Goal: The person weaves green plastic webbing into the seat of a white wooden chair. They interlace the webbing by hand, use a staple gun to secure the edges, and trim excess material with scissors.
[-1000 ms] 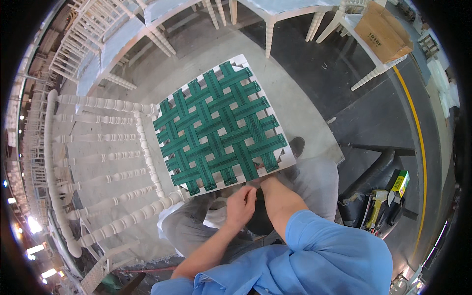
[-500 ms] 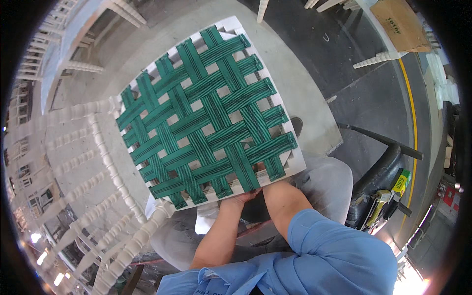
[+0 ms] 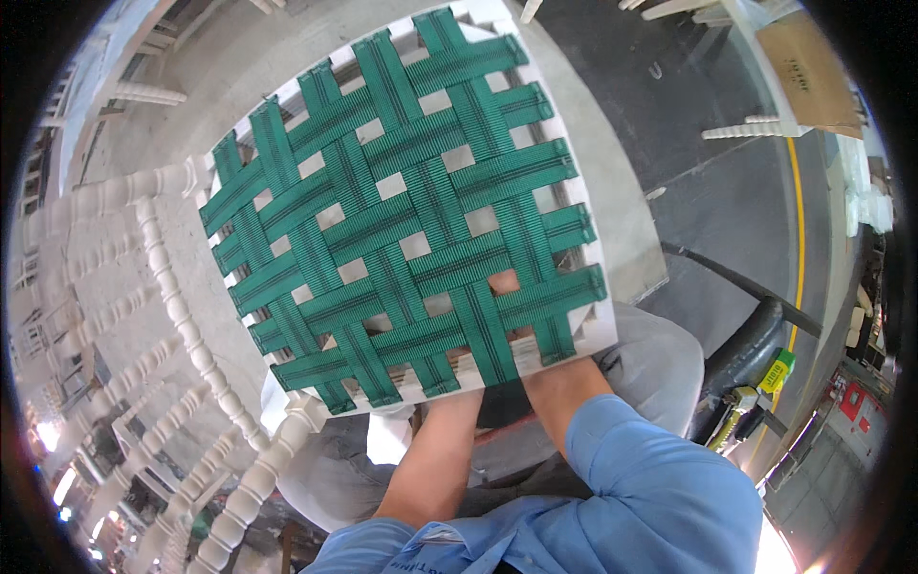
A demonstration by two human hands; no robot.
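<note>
A white wooden chair frame rests across my lap, its seat covered with woven green webbing. Dark stripes run along each strap, and the strap ends are fixed at the frame's edges. My left forearm goes under the near edge of the seat; that hand is hidden beneath it. To its right, my right forearm also reaches under. Skin of my right hand shows through a gap in the weave, but its fingers do not. What either hand holds underneath cannot be seen.
The chair's back of turned spindles extends left. A black padded armrest stands at right, with a yellow-green box and a tool beside it. A cardboard box sits far right. More white chair parts stand far left.
The seat has come up closer, spreading wider in view, with its far edge shifted upward. My forearms reach farther under it, and skin now shows through the weave.
</note>
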